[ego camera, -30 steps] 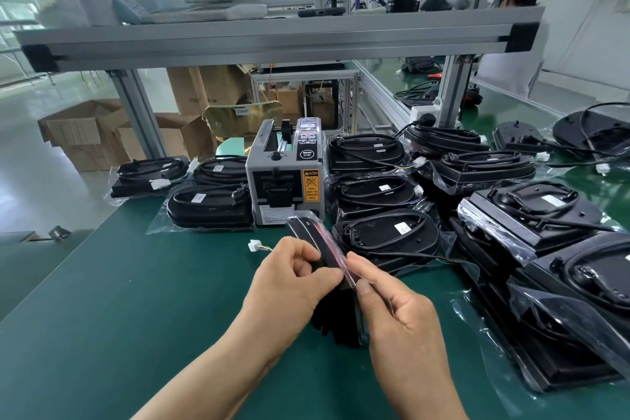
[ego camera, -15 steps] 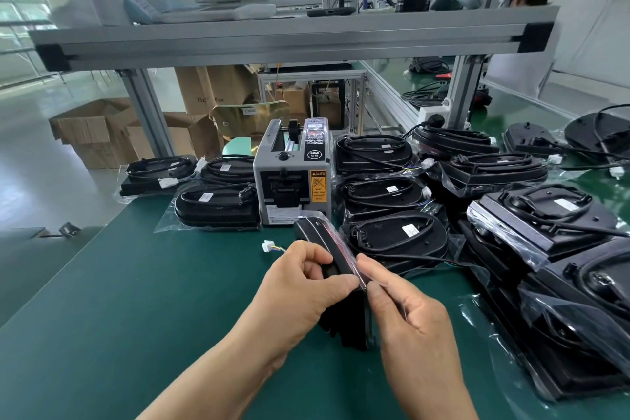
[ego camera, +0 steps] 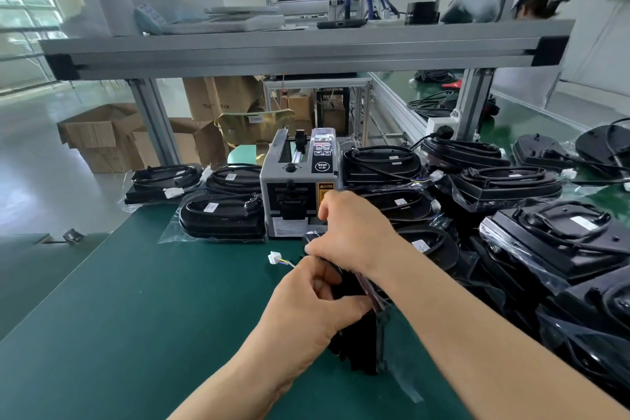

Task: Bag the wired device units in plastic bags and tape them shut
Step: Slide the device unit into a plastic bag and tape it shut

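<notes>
**Item: wired device unit [ego camera: 358, 348] in plastic bag [ego camera: 404, 382] — held on edge, mid-desk.**

The black unit stands upright on its edge on the green desk [ego camera: 136, 317], roughly midway between the near and far edges, with loose bag film trailing onto the mat toward the near edge. The left hand [ego camera: 306, 310] grips its upper rim, fingers and thumb curled round it. A white connector [ego camera: 273, 257] on coloured wires shows just beyond the left hand. The right hand [ego camera: 354, 232] reaches over the unit to the front of the tape dispenser [ego camera: 296, 187] at the far edge, fingers curled downward by its outlet — whether they pinch anything cannot be told. Bagged units [ego camera: 221, 218] lie left of the dispenser along the far edge. A stack of further units [ego camera: 545, 239] crowds the right edge.
</notes>
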The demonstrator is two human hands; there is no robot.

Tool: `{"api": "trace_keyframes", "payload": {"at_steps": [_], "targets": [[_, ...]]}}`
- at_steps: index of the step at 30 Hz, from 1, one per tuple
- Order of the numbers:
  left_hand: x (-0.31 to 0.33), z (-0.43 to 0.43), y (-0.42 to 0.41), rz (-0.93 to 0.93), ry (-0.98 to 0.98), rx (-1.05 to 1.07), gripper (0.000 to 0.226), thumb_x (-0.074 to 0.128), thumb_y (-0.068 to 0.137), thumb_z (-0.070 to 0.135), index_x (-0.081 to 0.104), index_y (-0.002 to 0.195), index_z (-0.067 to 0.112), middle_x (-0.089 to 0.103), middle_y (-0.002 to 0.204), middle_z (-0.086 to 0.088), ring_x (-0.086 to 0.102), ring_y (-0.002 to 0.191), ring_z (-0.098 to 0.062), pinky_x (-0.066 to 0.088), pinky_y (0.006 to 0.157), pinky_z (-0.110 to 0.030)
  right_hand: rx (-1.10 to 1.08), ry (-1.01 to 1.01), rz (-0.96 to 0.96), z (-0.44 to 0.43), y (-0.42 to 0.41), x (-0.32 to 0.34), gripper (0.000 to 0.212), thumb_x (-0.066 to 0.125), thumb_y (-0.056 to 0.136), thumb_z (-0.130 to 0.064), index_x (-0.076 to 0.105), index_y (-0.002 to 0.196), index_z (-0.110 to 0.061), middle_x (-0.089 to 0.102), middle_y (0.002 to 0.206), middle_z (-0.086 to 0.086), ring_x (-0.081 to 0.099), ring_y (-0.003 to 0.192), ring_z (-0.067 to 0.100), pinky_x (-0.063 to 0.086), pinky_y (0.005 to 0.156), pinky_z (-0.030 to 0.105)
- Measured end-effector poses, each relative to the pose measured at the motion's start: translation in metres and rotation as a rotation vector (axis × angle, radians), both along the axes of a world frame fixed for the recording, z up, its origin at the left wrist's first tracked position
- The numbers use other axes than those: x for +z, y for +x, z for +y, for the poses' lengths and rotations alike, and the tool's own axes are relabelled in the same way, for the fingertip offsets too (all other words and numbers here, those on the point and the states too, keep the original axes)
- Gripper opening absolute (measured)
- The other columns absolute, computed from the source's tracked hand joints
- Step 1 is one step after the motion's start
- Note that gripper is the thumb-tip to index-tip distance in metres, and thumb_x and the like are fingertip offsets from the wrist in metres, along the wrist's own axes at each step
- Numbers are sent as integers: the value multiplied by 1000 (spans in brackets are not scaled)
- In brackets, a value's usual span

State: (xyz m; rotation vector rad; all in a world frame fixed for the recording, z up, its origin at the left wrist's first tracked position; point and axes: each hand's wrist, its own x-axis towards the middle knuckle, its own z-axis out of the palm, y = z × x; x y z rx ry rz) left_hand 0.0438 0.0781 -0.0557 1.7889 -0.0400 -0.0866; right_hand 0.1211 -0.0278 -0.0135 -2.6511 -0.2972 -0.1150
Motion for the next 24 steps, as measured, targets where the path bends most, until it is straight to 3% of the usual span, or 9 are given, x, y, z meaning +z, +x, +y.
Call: {"api": "trace_keyframes", "payload": {"at_steps": [4,8,11,14,16,18,21,24], "targets": [[-2,5,0,12,25,1,60,78,41,56,59,87,23,41,56,17,36,54,-6,33,50,-17,-9,-88,-95,4,20,-6,12,63,92,-29,59,91,-17,66,98,5,62,93,28,46,73,33],[-5,11,0,27,50,-16,56,77,44,54,59,89,25,42,57,18,37,54,-3,36,52,-16,-92,242,-12,-5,25,-17,25,57,98,-29,51,76,-19,59,80,-4,56,75,16,38,62,28],[-4,12,2,20,56,-22,57,76,43,53,60,88,23,45,57,18,39,54,-4,38,55,-20,-120,371,18,-8,15,-22,26,62,90,-46,50,77,-26,57,72,-10,53,66,6,36,56,22],[-2,13,2,33,68,-60,54,76,42,54,59,86,25,45,56,16,39,56,-6,38,58,-25,-99,322,28,-7,2,-24,31,71,73,-49,51,82,-28,60,71,-9,58,68,13,46,61,30],[2,18,5,44,68,-125,46,79,48,52,62,82,27,47,57,16,41,56,-6,39,58,-24,-126,271,-12,-7,-1,-26,21,71,80,-35,52,85,-26,61,74,-8,60,74,17,52,71,35],[6,25,18,31,30,-146,22,83,67,44,67,73,30,51,57,12,42,52,-6,38,53,-17,-157,234,-53,-8,-3,-27,14,66,88,-31,54,93,-25,64,81,-5,61,82,20,50,76,34],[6,38,63,42,-117,109,22,71,89,25,71,67,25,56,58,5,41,44,-6,36,44,-14,-169,168,-115,-12,-7,-28,10,59,96,-32,54,94,-24,61,81,-7,59,80,20,47,72,34],[4,45,116,197,-334,357,10,69,91,18,70,82,13,60,63,4,45,43,-4,39,43,-17,-164,102,-193,-12,-11,-28,15,53,100,-34,51,88,-26,54,76,-12,56,72,14,44,64,31]]}}
